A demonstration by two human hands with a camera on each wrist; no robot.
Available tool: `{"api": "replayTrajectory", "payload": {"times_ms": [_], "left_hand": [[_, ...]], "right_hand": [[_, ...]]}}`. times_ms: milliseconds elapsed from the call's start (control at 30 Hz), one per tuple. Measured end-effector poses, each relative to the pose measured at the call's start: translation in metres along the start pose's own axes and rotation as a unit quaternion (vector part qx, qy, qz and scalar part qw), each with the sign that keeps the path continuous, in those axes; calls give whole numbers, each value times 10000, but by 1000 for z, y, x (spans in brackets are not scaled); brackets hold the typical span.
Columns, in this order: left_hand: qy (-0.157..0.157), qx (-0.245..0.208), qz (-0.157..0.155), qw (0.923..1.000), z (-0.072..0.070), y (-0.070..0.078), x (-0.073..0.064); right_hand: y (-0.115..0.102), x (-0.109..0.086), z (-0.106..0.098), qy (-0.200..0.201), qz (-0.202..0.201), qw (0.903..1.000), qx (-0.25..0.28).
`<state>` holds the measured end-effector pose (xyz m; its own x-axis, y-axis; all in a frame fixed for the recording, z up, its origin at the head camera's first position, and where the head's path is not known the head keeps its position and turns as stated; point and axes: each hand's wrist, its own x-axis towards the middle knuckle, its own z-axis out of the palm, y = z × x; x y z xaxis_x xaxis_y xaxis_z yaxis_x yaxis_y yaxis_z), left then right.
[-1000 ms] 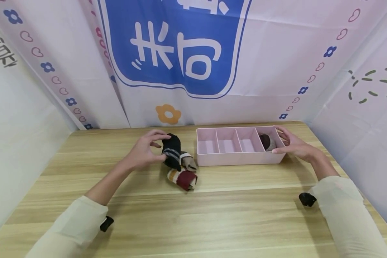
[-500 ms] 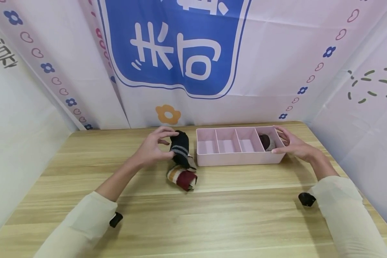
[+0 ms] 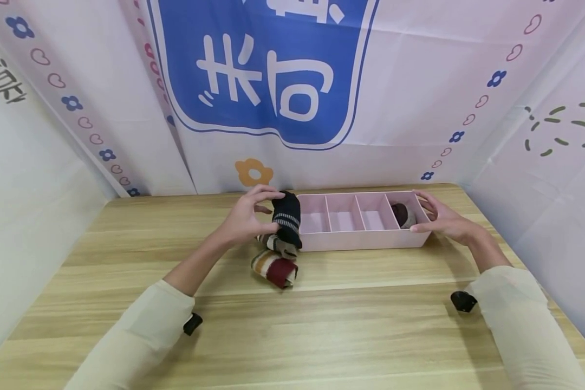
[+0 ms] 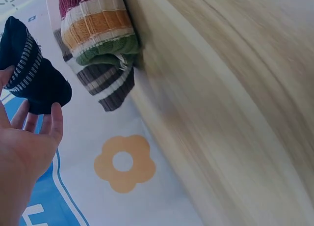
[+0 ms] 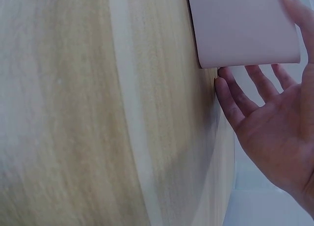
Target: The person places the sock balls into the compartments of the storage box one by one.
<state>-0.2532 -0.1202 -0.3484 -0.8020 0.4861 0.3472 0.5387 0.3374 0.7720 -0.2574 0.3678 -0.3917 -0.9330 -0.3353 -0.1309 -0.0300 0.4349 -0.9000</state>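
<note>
My left hand (image 3: pixel 248 219) pinches a rolled black sock (image 3: pixel 287 216) with grey stripes between thumb and fingers. The sock is raised at the left end of a pink divided box (image 3: pixel 361 240), overlapping its corner in the head view. In the left wrist view the black sock (image 4: pixel 46 86) stands away from the other socks. My right hand (image 3: pixel 446 219) grips the box's right end, thumb at the front corner and fingers at the back. A brown-and-grey rolled sock (image 3: pixel 408 218) lies in the rightmost compartment; the other compartments show bare bottoms.
Below the black sock, a brown-and-white striped rolled sock (image 3: pixel 273 244) and a maroon, orange and cream striped one (image 3: pixel 275 269) lie on the wooden table (image 3: pixel 322 325). A printed cloth (image 3: pixel 395 108) hangs behind the table's back edge.
My left hand has carried the black sock to the right, over the brown striped sock and up to the box's left end. The right hand and the box have stayed put.
</note>
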Motion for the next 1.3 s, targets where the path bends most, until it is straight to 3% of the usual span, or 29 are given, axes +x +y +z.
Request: {"api": "replayTrajectory", "payload": {"times_ms": [367,800,1100,1300], "left_hand": [[-12,-290,-34,9996,12,5,13],[-92,-294,-3,9995,28,8,32],[-241,-703,-197,9970,45,13,49],[-236,-643,-333,9971,55,18,61]], "right_hand": [[0,0,0,0,6,10000,-4],[-2,-1,0,-26,46,10000,-25],[-1,-2,-1,-8,125,9999,-98],[-1,-1,-2,-37,60,10000,-56]]}}
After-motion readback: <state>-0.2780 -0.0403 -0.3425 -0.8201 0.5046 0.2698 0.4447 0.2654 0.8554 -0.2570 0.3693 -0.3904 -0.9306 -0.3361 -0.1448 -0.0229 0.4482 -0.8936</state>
